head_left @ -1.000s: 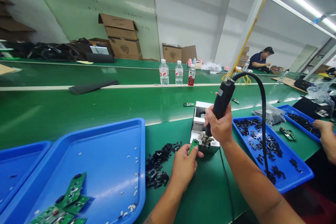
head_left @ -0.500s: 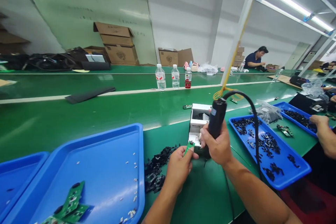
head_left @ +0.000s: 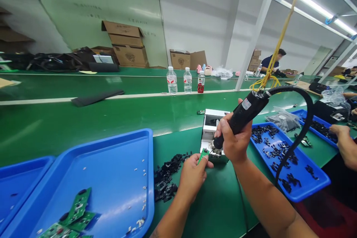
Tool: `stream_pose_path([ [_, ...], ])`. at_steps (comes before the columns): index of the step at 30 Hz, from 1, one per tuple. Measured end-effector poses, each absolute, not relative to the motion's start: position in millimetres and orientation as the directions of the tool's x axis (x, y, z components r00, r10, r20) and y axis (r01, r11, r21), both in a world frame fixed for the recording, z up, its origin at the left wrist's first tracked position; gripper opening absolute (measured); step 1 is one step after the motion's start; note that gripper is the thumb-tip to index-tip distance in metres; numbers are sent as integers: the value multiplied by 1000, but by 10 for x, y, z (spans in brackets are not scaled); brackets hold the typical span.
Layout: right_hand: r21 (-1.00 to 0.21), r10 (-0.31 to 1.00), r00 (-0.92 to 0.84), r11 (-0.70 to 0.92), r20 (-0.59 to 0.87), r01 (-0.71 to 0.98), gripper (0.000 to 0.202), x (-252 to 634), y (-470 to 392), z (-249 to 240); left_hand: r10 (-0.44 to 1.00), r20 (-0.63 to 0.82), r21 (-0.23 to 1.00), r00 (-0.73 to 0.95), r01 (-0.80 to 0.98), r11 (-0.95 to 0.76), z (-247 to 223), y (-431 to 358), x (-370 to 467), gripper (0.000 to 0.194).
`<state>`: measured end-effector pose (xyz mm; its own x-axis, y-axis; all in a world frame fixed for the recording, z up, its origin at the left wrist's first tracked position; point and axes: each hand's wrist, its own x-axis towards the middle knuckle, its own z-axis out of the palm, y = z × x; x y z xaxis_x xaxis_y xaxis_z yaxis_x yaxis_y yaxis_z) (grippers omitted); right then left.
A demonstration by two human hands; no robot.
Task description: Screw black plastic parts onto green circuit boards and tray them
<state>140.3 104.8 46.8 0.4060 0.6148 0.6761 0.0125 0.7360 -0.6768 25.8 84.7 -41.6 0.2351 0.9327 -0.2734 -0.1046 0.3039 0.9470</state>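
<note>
My left hand [head_left: 193,173] pinches a small green circuit board [head_left: 203,155] between thumb and fingers. My right hand [head_left: 237,137] is wrapped round a black electric screwdriver [head_left: 247,109], which is tilted with its tip end down to the left. That end is beside the board, in front of the white screw feeder [head_left: 209,134]; whether it touches anything I cannot tell. A black cable [head_left: 308,115] loops from the screwdriver's top, and a yellow cord [head_left: 284,29] runs up from it. Left of my left hand lies a heap of small black plastic parts [head_left: 167,182].
A large blue tray [head_left: 111,156] at left holds circuit boards [head_left: 76,208] and small white pieces. Another blue tray [head_left: 315,189] at right holds black parts. A co-worker's hand [head_left: 344,141] is at the far right. Bottles [head_left: 172,81] stand behind the feeder.
The screwdriver has swung from nearly upright to a slant, its top going right and its tip end left towards the feeder and board. My left hand still holds the board.
</note>
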Motion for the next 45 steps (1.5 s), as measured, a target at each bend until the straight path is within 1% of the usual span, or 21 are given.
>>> stream_pose_path([
  [4,-672,617,398,740,679,0,28,1352,1108,408,930,-286,945,229,-92,314,-424,855,262,43],
  [9,-633,591,378,774,713,-16,25,1336,1138,375,934,-283,947,220,-90,308,-431,860,266,41],
  [12,-637,599,357,771,717,-13,24,1327,1139,348,932,-288,944,220,-95,314,-431,857,274,40],
  [16,-654,617,295,756,729,35,28,1295,1125,314,930,-294,941,222,-103,322,-424,849,288,38],
  [19,-654,625,246,755,741,51,33,1270,1105,299,933,-288,944,215,-98,314,-414,845,291,31],
  [23,-644,609,237,756,757,115,34,1267,1086,287,931,-290,945,222,-85,315,-417,851,286,25],
  [26,-619,587,214,774,781,136,27,1277,1086,283,929,-293,944,227,-85,318,-438,860,285,26],
  [28,-616,588,198,776,785,136,25,1279,1088,281,930,-290,946,227,-81,315,-461,864,287,27],
  [35,-599,578,168,789,799,135,32,1212,1049,265,940,-260,958,223,-63,280,-593,877,290,31],
  [40,-594,580,130,792,804,140,32,1233,1017,296,940,-253,960,230,-61,273,-573,876,287,32],
  [42,-587,568,150,795,809,154,33,1292,1019,330,938,-253,958,235,-73,277,-535,873,288,32],
  [45,-560,505,268,806,820,194,44,1409,1034,383,938,-255,954,237,-99,284,-491,873,289,31],
])
